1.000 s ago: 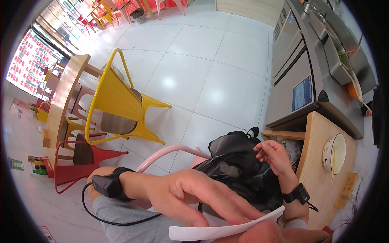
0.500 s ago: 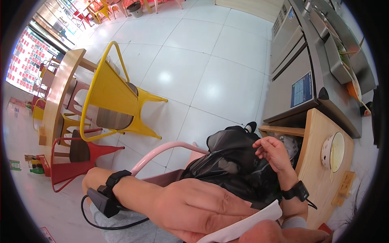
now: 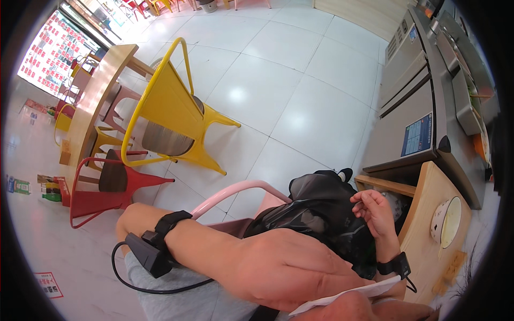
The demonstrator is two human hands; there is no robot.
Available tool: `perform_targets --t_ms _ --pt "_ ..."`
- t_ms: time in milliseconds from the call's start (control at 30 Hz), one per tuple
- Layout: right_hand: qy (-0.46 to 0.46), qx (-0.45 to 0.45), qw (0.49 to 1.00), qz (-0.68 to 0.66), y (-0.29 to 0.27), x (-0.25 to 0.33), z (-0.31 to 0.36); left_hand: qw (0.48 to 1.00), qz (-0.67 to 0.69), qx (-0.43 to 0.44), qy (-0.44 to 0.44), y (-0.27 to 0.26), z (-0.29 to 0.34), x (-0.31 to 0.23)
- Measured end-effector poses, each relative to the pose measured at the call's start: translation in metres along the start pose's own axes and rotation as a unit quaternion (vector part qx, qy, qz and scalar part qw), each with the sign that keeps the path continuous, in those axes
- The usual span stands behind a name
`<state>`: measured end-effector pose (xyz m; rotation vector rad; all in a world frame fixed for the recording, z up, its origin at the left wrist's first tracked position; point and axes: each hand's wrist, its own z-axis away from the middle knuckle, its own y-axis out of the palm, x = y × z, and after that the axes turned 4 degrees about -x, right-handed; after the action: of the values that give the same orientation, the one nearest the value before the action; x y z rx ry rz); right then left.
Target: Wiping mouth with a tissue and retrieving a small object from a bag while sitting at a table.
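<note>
A folded white tissue [image 3: 348, 297] shows as a narrow strip near the lower edge, under my left hand [image 3: 300, 267]. The back of that hand fills the lower middle, and its fingers bend over the tissue, with the tips hidden. My right hand [image 3: 373, 211] is raised at the right, beside the wooden table. Its fingers are loosely bent with small gaps, and I see nothing held in them. Nearest to it on the table stands a white bowl [image 3: 438, 219] with chopsticks [image 3: 446, 230] resting in it. Black straps with small devices circle both my forearms.
Black glossy fabric [image 3: 321, 214] covers my lap. The light wooden table [image 3: 423, 198] adjoins a steel counter [image 3: 412, 112] at the right. A pink chair frame [image 3: 241, 184], a yellow chair [image 3: 171, 107] and a red chair [image 3: 101, 200] stand to the left, by another wooden table [image 3: 96, 99].
The view has turned slightly, so the surroundings sit further right. My left hand and the tissue have shifted lower and to the right. My right hand keeps its loosely bent pose.
</note>
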<state>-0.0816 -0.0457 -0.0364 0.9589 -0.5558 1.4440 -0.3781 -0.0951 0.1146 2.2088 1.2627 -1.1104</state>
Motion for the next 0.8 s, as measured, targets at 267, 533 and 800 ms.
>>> perform_targets --t_ms 267,533,800 --pt "-0.007 -0.004 1.0 0.003 -0.001 0.0 0.0 0.999 0.036 0.02 0.033 -0.006 -0.003 0.007" --pt "-0.02 -0.011 1.0 0.003 0.0 0.0 0.0 0.979 0.2 0.016 -0.026 -0.004 -0.005 0.001" --pt "-0.012 -0.008 1.0 0.0 0.002 0.003 0.001 0.961 0.262 0.06 -0.066 -0.01 -0.006 -0.001"
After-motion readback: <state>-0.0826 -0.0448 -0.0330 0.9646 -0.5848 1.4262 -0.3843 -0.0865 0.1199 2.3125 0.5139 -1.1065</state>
